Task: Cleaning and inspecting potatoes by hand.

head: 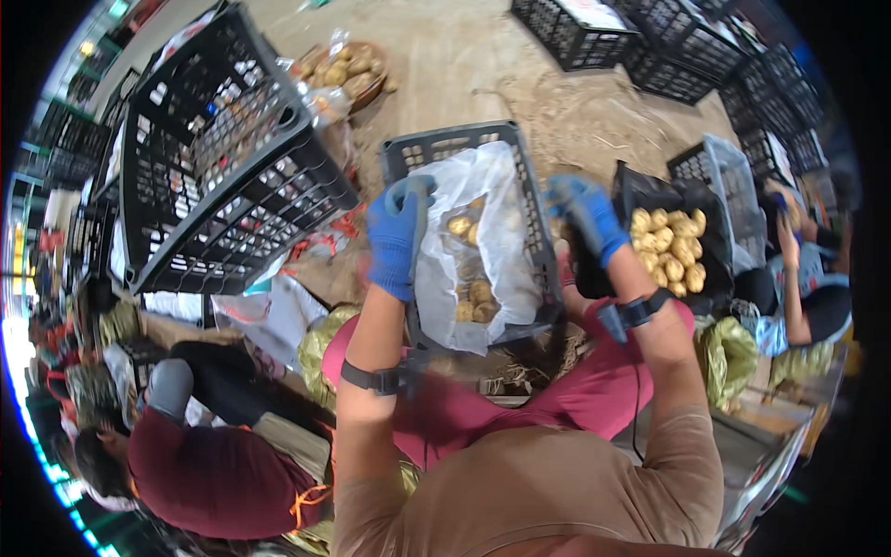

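Observation:
A black plastic crate (518, 136) lined with white translucent plastic film (431, 313) stands before me, with several potatoes (480, 292) visible through the opening in the liner. My left hand (400, 223), in a blue glove, is at the crate's left edge, fingers bent against the film; whether it pinches the film is unclear. Just beyond the right rim is my right hand (581, 209), also blue-gloved and blurred, its fingers towards the crate; its grip cannot be made out. To its right, a pile of potatoes (668, 244) lies in a black-lined container (626, 184).
A large black crate (230, 195) stands tilted at the left. Behind it is a round basket of potatoes (348, 69). Stacked crates (682, 63) stand at the upper right. One person (209, 473) sits at lower left, another (793, 278) at right. A yellow-green sack (727, 355) stands at right.

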